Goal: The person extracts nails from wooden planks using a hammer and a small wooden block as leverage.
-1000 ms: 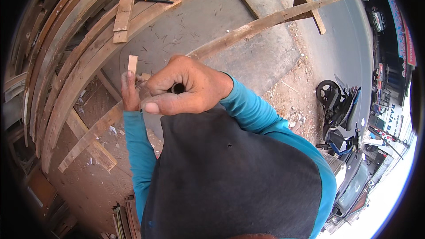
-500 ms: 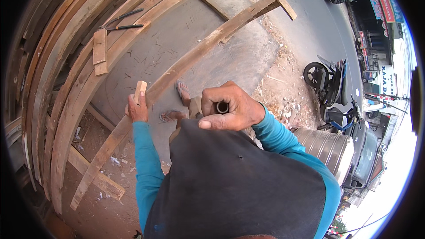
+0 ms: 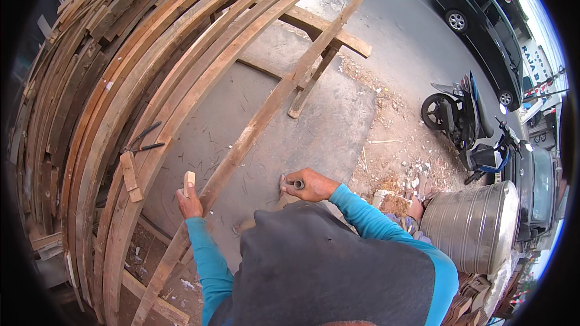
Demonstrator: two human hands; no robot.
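A long worn wooden plank (image 3: 260, 131) slants across in front of me, from the far right to the near left. My left hand (image 3: 190, 205) is closed around a small pale wood block (image 3: 190, 179) at the plank's left edge. To the right of the plank, my right hand (image 3: 315, 185) is wrapped round a hollow, tube-like handle (image 3: 298, 185). Its round open end faces up, while whatever is at the lower end is hidden by the hand. Dark cloth over my front covers much of the near view.
Long boards (image 3: 90, 115) are stacked at left, with a dark two-handled tool (image 3: 151, 147) and a short wood piece (image 3: 130, 175) on the nearer ones. Crosswise timber (image 3: 320, 26) supports the plank's far end. A motorbike (image 3: 468, 121), ribbed metal drum (image 3: 468, 226) and dark car (image 3: 474, 15) are at right.
My view has tilted, showing more of the board stack and road. The right hand has moved down, away from my chest, still gripping the handle. The left hand keeps hold of the wood block.
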